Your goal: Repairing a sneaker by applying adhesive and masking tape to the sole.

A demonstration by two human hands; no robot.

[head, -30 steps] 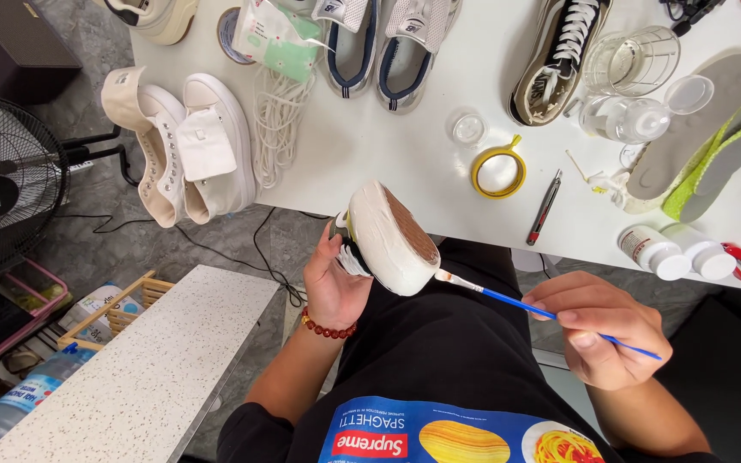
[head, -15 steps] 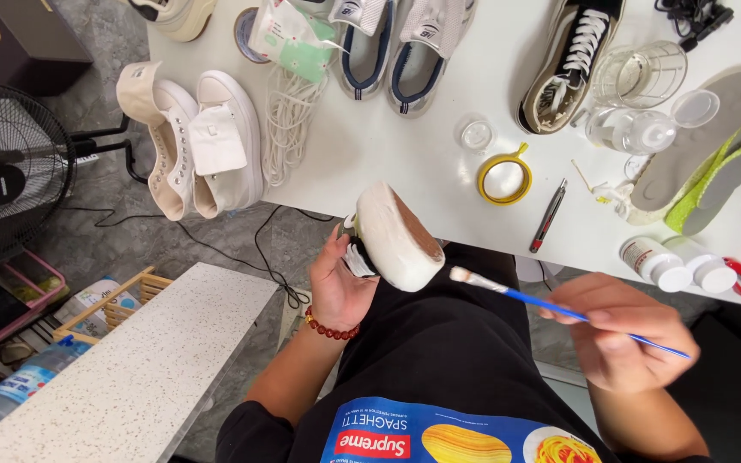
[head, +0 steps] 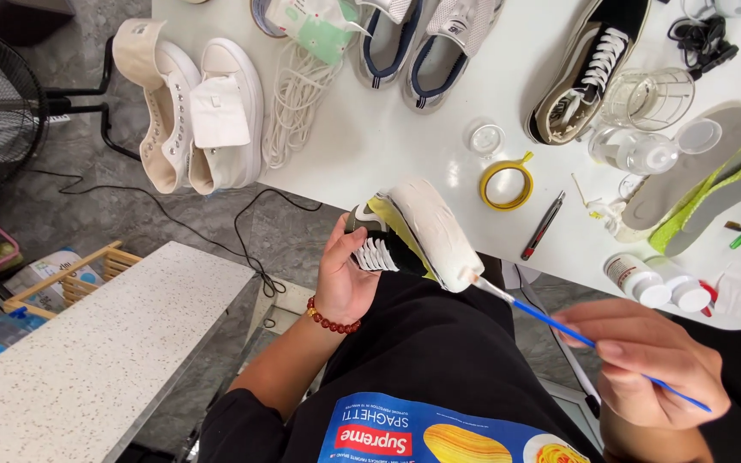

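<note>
Two hands: both busy.
Left hand (head: 345, 276): fingers wrapped round shoe (head: 413, 231), its top hidden.
Right hand (head: 653, 364): fingers pinching blue brush (head: 559, 324), tip touching sole.

Shoe-restoration workshop: white table (head: 405, 146) crowded with sneakers (head: 589, 73), insoles (head: 688, 176), laces (head: 298, 103), masking tape (head: 508, 182).

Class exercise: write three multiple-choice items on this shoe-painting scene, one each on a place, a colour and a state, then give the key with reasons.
1. Where does the yellow tape roll lie?
A on the white table
B on the floor
C in the crate

2. What colour is the thin paintbrush handle?
A red
B blue
C green

3. How is the white-soled sneaker held?
A sole up
B sole down
C lying on the table

Key: A, it rests on the tabletop; B, the handle shows blue in the right hand; A, the left hand turns its sole up.
</note>
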